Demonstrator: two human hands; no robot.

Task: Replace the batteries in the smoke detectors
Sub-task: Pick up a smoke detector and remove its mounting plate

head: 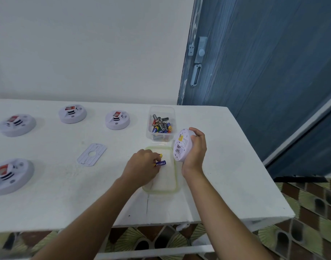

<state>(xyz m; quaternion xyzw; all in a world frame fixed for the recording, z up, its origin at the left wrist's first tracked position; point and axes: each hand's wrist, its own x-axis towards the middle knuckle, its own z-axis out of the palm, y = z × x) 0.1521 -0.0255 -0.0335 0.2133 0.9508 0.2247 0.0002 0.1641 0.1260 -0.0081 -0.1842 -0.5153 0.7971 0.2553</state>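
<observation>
The left hand (142,167) pinches a blue battery (161,163) lying left to right over the lid (176,177), and just to its right the right hand (196,152) grips the detector (181,147), its back facing the battery.

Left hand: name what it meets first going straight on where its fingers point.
Probably the white round smoke detector held in the right hand, past the purple battery that the left hand pinches; depth is unclear.

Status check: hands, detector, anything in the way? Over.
Left hand pinching two batteries over the green-rimmed tray. Right hand gripping smoke detector, tilted on edge. Battery tub behind tray, touching neither hand.
</observation>
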